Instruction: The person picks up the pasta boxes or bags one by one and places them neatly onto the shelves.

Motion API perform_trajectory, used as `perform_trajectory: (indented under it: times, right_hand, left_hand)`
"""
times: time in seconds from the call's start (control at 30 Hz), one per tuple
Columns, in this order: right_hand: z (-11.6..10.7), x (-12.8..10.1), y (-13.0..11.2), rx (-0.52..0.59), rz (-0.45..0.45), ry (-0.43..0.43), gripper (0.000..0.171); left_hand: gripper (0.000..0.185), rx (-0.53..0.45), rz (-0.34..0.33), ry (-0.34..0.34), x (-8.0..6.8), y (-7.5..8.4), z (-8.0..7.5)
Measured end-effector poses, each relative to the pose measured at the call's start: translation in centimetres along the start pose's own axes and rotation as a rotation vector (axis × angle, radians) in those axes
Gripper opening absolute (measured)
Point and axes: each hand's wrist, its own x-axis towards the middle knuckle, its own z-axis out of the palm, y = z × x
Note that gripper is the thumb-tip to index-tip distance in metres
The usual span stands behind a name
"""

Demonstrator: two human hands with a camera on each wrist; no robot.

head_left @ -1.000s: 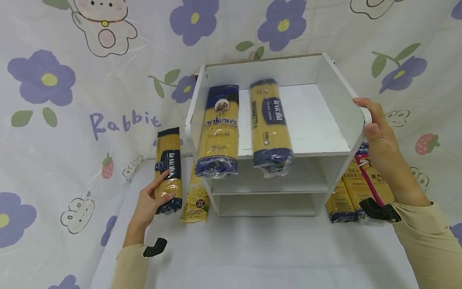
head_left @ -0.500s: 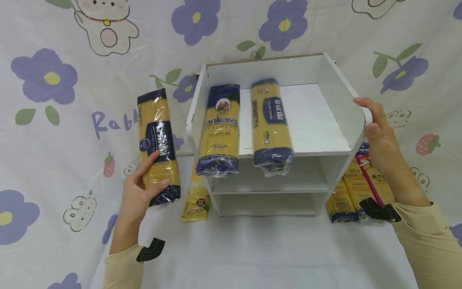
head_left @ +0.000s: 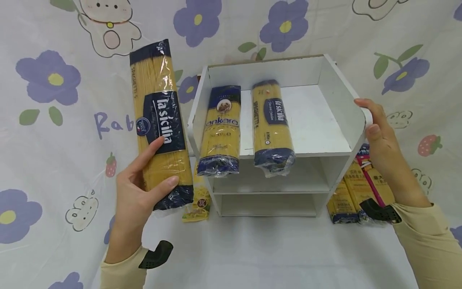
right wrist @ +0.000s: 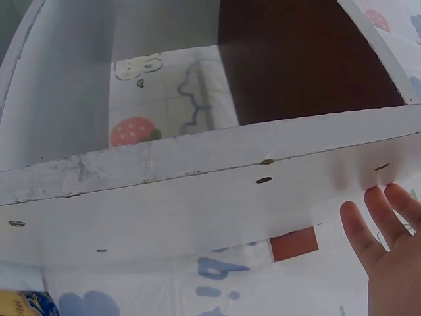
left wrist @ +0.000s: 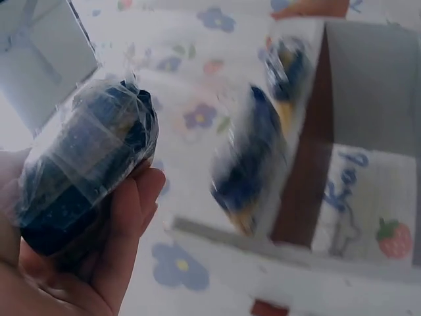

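My left hand [head_left: 138,196] grips a la sicilia spaghetti pack [head_left: 162,120] near its lower end, thumb across the front. The pack stands tilted, left of a white shelf unit [head_left: 314,116]. Its blue, clear-wrapped end [left wrist: 92,164] shows in the left wrist view. My right hand [head_left: 384,148] holds the front corner of the shelf's right side panel. Several of its fingers [right wrist: 378,220] touch the panel's outer face in the right wrist view. On the top shelf lie an ankara pasta pack [head_left: 221,128] and another la sicilia spaghetti pack [head_left: 272,122], side by side.
Left of the shelf, a yellow pasta bag [head_left: 200,202] is partly hidden behind the held pack. Several pasta packs [head_left: 346,196] lean at the shelf's right. Two lower shelf levels [head_left: 268,204] open toward me. A patterned cloth [head_left: 72,152] hangs behind.
My left hand has lifted the la sicilia spaghetti pack from beside the shelf, upward and closer to the camera. My right hand stays on the shelf corner.
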Motion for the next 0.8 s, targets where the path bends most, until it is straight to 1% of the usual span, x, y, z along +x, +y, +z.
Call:
perform_trajectory:
  times: [0.13, 0.27, 0.37, 0.47, 0.63, 0.73, 0.8]
  right_hand:
    - [0.0, 0.0, 0.1, 0.020, -0.034, -0.001, 0.064]
    - [0.0, 0.1, 0.3, 0.023, -0.074, -0.009, 0.065]
    - [0.1, 0.2, 0.4, 0.024, -0.085, -0.015, 0.063]
    - [0.1, 0.2, 0.4, 0.030, -0.085, -0.011, 0.062]
    - [0.3, 0.2, 0.3, 0.033, -0.074, 0.025, 0.062]
    - [0.4, 0.1, 0.3, 0.034, -0.059, 0.051, 0.062]
    - [0.5, 0.1, 0.2, 0.034, -0.044, 0.076, 0.062]
  left_hand:
    - [0.073, 0.017, 0.009, -0.034, 0.0, 1.7, 2.6]
    - [0.072, 0.008, 0.027, -0.059, 0.0, 2.4, 5.8]
    - [0.071, -0.021, 0.052, -0.094, -0.1, 2.1, 8.2]
    - [0.069, -0.047, 0.066, -0.147, -0.3, 1.7, 10.4]
    - [0.067, -0.118, 0.087, -0.260, -0.9, 0.9, 14.1]
    - [0.066, -0.152, 0.119, -0.313, -1.4, 0.3, 16.2]
    - [0.066, -0.166, 0.125, -0.347, -1.7, -0.2, 17.5]
